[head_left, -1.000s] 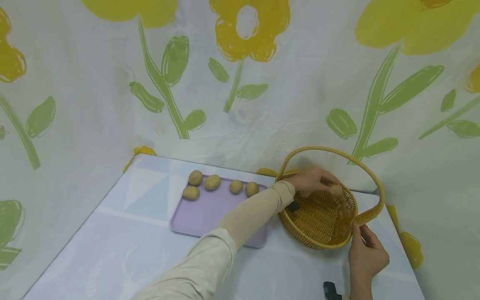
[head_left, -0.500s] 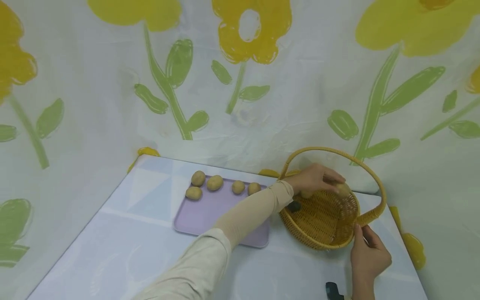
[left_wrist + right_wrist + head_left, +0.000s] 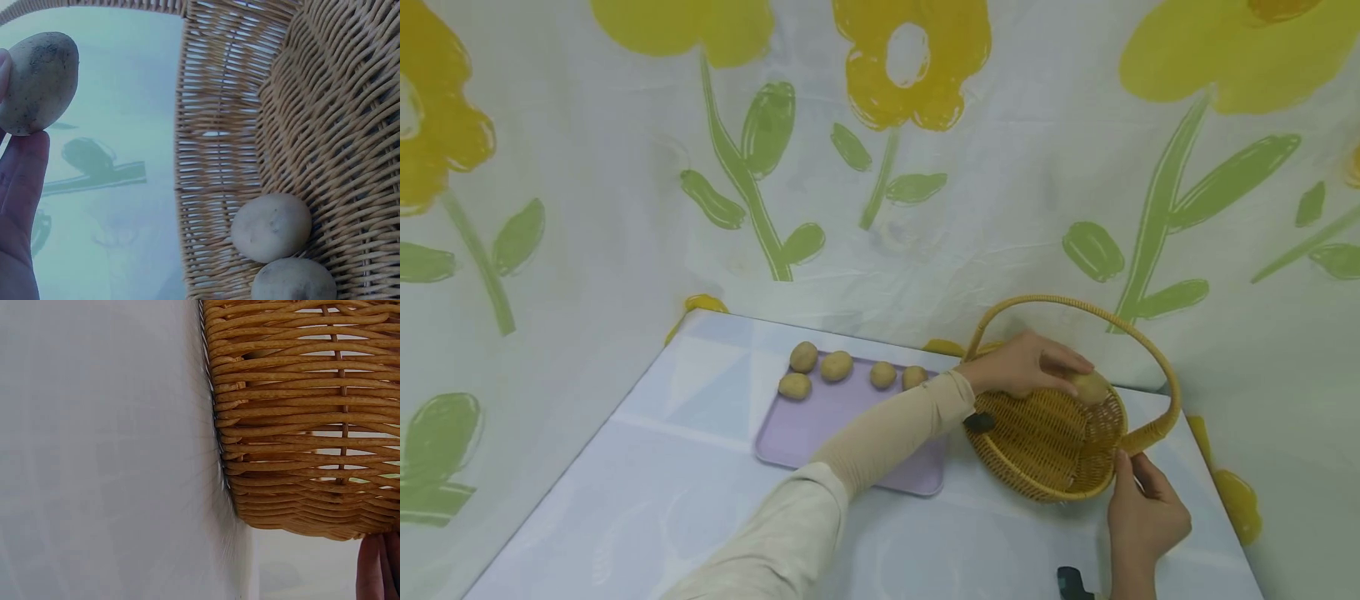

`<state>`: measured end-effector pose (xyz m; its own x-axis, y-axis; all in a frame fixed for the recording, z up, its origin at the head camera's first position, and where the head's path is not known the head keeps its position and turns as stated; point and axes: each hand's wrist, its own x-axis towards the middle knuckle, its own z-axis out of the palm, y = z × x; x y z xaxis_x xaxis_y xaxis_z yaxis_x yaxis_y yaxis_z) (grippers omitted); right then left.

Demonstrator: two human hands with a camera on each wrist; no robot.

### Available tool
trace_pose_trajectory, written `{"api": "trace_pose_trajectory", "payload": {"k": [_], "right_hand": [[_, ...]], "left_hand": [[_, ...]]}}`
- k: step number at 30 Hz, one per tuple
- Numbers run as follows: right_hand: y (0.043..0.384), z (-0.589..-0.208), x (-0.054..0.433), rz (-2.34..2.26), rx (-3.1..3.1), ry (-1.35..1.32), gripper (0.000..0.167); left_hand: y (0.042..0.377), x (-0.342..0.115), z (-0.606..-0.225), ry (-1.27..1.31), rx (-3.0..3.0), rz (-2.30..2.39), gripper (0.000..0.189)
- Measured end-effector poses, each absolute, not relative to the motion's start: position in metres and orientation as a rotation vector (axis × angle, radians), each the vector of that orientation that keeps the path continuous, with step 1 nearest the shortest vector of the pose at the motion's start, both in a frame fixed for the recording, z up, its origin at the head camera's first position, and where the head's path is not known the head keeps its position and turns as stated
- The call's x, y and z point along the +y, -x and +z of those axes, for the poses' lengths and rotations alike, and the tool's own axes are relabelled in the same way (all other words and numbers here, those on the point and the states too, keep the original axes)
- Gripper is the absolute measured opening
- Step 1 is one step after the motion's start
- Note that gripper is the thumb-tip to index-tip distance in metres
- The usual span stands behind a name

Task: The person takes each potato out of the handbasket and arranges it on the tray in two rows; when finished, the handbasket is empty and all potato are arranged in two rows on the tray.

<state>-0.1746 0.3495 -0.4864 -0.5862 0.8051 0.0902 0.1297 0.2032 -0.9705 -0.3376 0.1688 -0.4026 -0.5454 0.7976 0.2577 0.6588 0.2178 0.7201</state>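
My left hand (image 3: 1026, 364) reaches over the far side of a wicker basket (image 3: 1043, 437) and pinches a potato (image 3: 1091, 388) between thumb and fingers. In the left wrist view that potato (image 3: 44, 81) is held up beside the basket wall, with part of the left hand (image 3: 19, 194) below it. Two potatoes lie inside the basket; one pale potato (image 3: 272, 227) rests against the wall, touching the other potato (image 3: 294, 282). At the near right rim, under the handle's base, my right hand (image 3: 1146, 508) pinches the basket edge. Its fingertips (image 3: 370, 569) show at the rim in the right wrist view.
A purple tray (image 3: 827, 429) lies left of the basket, with several potatoes along its far side, among them an oval potato (image 3: 837, 366). The basket's tall arched handle (image 3: 1078, 304) stands upright. A flowered curtain (image 3: 1000, 200) hangs right behind the table (image 3: 647, 467).
The head view has shifted slightly, so everything sits a little further right. My left hand has carried the potato slightly right, and more of it shows. The right hand keeps its place on the rim.
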Motion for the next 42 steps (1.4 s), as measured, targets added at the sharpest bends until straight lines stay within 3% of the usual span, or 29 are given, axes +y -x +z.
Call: {"api": "trace_pose_trajectory", "payload": {"k": [16, 30, 42], "right_hand": [[0.177, -0.492, 0.351, 1.371, -1.885, 0.935, 0.032], [0.177, -0.492, 0.351, 1.364, -1.874, 0.911, 0.031], [0.177, -0.492, 0.351, 1.404, -1.849, 0.888, 0.027]], "left_hand": [[0.305, 0.111, -0.384, -1.496, 2.272, 1.431, 0.042], [0.279, 0.047, -0.392, -1.619, 2.408, 1.540, 0.039], [0.261, -0.023, -0.423, -1.245, 2.430, 1.823, 0.038]]}}
